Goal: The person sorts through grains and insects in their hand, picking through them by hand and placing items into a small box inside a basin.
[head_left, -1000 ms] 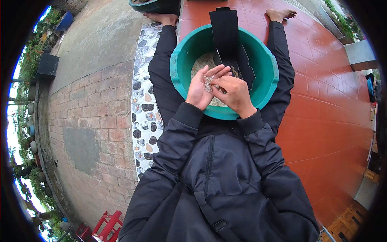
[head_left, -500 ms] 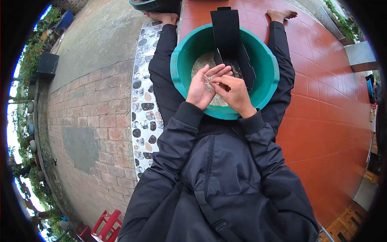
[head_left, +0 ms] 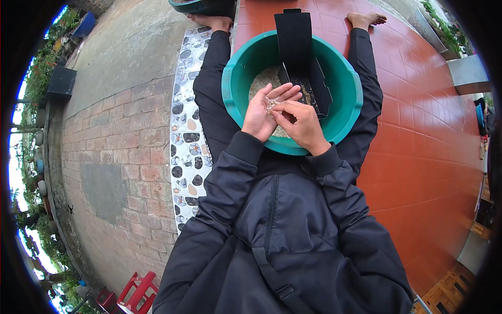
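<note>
- Left hand point(head_left: 257, 116) lies spread beneath small pale grains point(head_left: 272, 103); right hand point(head_left: 300, 124) pinches some (exactly which is unclear).
- Picking seems unfinished: loose grain point(head_left: 260, 82) lies at ten o'clock inside the green plastic tub point(head_left: 227, 91).

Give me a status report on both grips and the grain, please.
Left grip open, palm up, grain in it. Right grip pinched over that grain. Black box in green tub beyond, seemingly not in the way.

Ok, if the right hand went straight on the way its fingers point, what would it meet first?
Likely the small pale grains in the left hand, then that palm itself. The right hand looks very close to them, though one view leaves exact contact unclear.
</note>
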`<act>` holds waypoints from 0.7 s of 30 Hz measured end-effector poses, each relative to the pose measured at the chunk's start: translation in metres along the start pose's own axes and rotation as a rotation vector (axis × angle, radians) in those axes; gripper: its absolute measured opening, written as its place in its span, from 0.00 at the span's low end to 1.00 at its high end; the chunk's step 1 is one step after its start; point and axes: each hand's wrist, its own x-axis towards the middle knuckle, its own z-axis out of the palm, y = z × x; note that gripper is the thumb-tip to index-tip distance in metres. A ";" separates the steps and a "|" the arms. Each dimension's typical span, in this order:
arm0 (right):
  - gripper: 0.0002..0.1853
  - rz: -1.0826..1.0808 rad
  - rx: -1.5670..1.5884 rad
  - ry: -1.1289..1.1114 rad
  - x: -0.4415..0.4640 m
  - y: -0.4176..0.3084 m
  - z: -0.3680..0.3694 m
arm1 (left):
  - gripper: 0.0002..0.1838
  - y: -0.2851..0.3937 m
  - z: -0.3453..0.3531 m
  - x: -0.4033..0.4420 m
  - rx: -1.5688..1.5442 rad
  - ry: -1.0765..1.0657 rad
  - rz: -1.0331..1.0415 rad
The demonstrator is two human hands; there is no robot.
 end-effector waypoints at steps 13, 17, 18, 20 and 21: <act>0.07 -0.024 -0.120 0.005 -0.001 -0.003 0.001 | 0.31 0.000 -0.001 0.001 0.024 -0.001 0.011; 0.08 -0.081 -0.114 0.028 -0.001 -0.003 0.002 | 0.31 0.000 0.000 0.000 0.026 0.003 0.010; 0.08 -0.082 -0.114 0.028 -0.001 -0.004 0.002 | 0.31 0.000 0.000 0.000 0.023 0.005 0.009; 0.08 -0.100 -0.142 0.024 0.000 -0.004 0.002 | 0.31 0.000 0.000 0.001 0.020 0.009 0.008; 0.08 -0.099 -0.142 0.025 0.000 -0.004 0.002 | 0.31 0.000 0.000 0.001 0.025 0.013 0.012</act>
